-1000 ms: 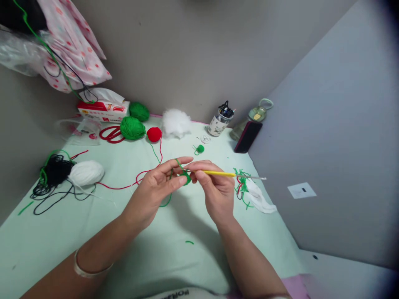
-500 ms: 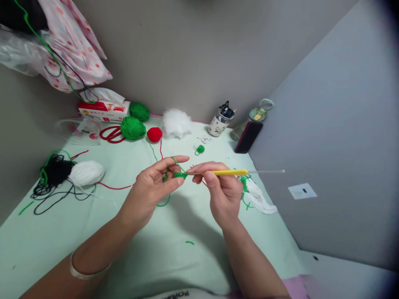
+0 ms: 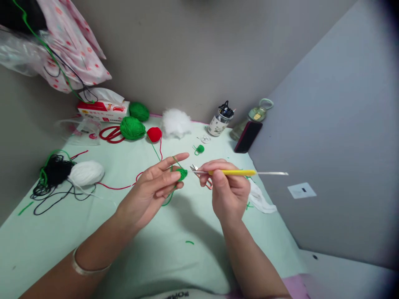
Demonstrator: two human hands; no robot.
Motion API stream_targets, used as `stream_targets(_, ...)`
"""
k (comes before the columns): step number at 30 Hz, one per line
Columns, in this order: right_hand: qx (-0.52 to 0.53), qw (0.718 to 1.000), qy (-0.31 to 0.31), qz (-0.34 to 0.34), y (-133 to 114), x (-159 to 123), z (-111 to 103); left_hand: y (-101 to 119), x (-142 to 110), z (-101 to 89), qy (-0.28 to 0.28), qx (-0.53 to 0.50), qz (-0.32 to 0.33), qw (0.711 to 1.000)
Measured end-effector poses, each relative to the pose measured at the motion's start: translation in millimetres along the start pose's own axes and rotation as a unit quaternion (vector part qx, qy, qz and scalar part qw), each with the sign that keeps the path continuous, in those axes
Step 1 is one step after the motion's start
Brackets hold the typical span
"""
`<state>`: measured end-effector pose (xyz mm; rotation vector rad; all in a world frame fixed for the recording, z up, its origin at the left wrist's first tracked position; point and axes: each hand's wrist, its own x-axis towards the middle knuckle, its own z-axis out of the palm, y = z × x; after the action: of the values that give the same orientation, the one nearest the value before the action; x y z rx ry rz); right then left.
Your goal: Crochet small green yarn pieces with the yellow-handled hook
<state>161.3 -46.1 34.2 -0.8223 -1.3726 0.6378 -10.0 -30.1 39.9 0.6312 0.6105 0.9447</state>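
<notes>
My left hand (image 3: pixel 158 178) pinches a small green crochet piece (image 3: pixel 182 174) between thumb and fingers, and green yarn runs over its raised index finger. My right hand (image 3: pixel 229 191) is closed around the yellow handle of a crochet hook (image 3: pixel 235 172). The hook's thin metal tip reaches left to the edge of the green piece; whether it sits inside a stitch is too small to tell. Small scissors (image 3: pixel 195 169) lie on the table, partly behind my right hand. Green yarn also hangs below my left hand.
Green yarn balls (image 3: pixel 132 128), a red yarn ball (image 3: pixel 154 134) and white stuffing (image 3: pixel 176 123) stand at the back. White yarn (image 3: pixel 86 172) and tangled black yarn (image 3: pixel 56 170) lie left. A pen cup (image 3: pixel 220 122), a phone (image 3: pixel 248 137) and a bottle (image 3: pixel 240 132) stand back right, by the wall.
My right hand has drawn the hook a little to the right, away from my left fingers. The green piece has turned in my left hand and shows more of itself.
</notes>
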Motion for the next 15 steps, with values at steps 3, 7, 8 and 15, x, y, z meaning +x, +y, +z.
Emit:
stream_targets(3,0.021,0.999,-0.038,0.032,0.4,3.0,1.4,-2.4,-1.7,0.9,-0.005,0.046,0.025,0.999)
stream_targets(7,-0.063,0.996,-0.059,-0.022,2.4,-2.5,4.0,-8.4,-2.2,3.8,0.027,0.085,0.066,0.994)
stream_targets(8,-0.101,0.991,-0.064,-0.053,3.1,-4.8,4.3,-9.3,-1.8,4.6,0.036,0.082,0.072,0.993)
stream_targets(15,-0.207,0.963,-0.045,-0.165,3.1,-7.7,1.2,-3.2,2.9,2.1,0.004,-0.058,-0.047,0.997)
